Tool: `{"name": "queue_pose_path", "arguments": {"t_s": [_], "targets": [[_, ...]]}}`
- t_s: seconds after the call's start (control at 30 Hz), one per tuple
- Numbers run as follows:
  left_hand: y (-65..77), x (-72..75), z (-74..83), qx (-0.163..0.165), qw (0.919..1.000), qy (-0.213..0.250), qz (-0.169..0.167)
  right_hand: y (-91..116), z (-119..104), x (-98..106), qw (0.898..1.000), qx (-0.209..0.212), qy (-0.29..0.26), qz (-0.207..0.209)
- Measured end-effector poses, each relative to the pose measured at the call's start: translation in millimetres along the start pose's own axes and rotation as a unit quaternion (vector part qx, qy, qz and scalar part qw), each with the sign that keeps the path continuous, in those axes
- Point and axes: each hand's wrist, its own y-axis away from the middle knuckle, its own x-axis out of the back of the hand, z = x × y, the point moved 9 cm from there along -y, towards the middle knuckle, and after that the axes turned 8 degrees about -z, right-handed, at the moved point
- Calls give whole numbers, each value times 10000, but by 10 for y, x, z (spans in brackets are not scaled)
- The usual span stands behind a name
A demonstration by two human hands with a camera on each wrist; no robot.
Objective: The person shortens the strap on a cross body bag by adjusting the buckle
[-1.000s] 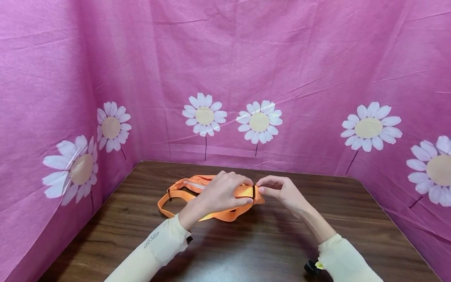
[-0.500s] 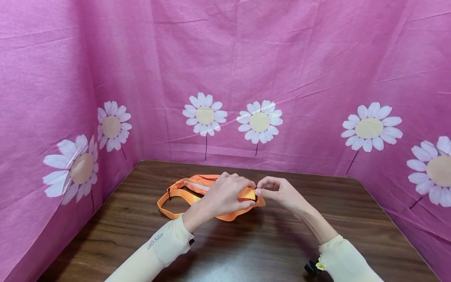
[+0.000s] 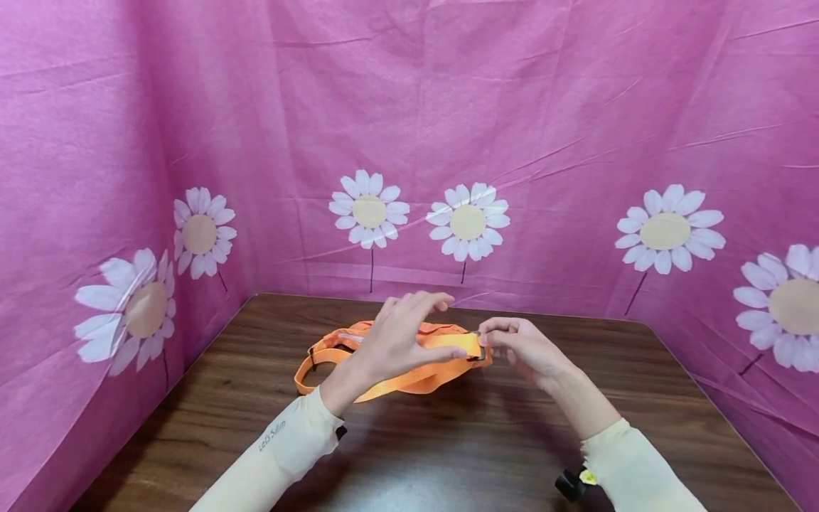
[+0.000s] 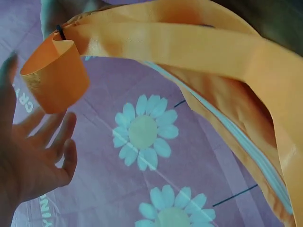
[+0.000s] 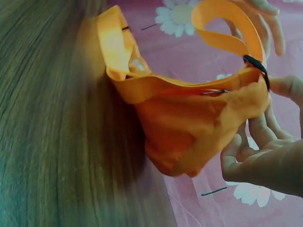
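Observation:
An orange waist bag (image 3: 441,329) with a pale zip (image 4: 227,118) and a long webbing strap (image 3: 422,378) is held over the table. My right hand (image 3: 531,352) pinches its right end, the thumb right at the black slider buckle (image 5: 255,65). From that buckle the strap folds back in a loose loop (image 4: 59,90). My left hand (image 3: 393,341) is spread around this loop with its fingers apart, the fingertips close to the lower edge in the left wrist view. Part of the bag is hidden behind the left hand in the head view.
The brown wood-grain table (image 3: 409,455) lies below. Pink cloth (image 3: 544,107) printed with white daisies surrounds it at the back and both sides. A small black object (image 3: 569,485) sits by the right sleeve.
My left fingers have let go of the strap near the buckle and lifted apart. The bag's buckle end and my right hand have shifted slightly right.

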Motion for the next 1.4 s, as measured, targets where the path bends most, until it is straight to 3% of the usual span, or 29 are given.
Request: {"name": "queue_pose_path", "arguments": {"t_s": [0.1, 0.17, 0.27, 0.33, 0.43, 0.57, 0.63, 0.73, 0.87, 1.03, 1.17, 1.4], "targets": [[2, 89, -66, 160, 9983, 275, 486, 12, -29, 65, 9972, 88, -745, 65], [14, 116, -125, 314, 9952, 359, 850, 11, -56, 61, 9916, 185, -1275, -133], [46, 114, -221, 583, 9890, 422, 1291, 15, -99, 35, 9759, 330, -2106, -466], [62, 75, -276, 764, 9872, 478, 1318, 23, -135, 10, 9649, 436, -2507, -645], [41, -65, -284, 771, 9922, 631, 755, 34, -182, -5, 9561, 616, -2792, -637], [-2, -275, -173, 426, 9948, 913, -165, 35, -219, -48, 9511, 759, -2932, -600], [-12, -337, -106, 262, 9954, 838, -385, 29, -236, -88, 9476, 784, -3026, -665], [-14, -364, -15, 69, 9987, 315, -405, 27, -253, -152, 9392, 779, -3258, -751], [-10, -327, 58, -78, 9989, -442, -164, 36, -256, -185, 9329, 760, -3455, -670], [-17, -263, 46, -20, 9961, -882, -27, 51, -302, -168, 9237, 846, -3688, -598], [-6, -258, -45, 167, 9927, -1177, -223, 78, -364, -102, 9091, 916, -4016, -622], [47, -342, -306, 437, 9845, -1467, -852, 163, -475, 34, 8914, 1035, -4370, -605]]}}
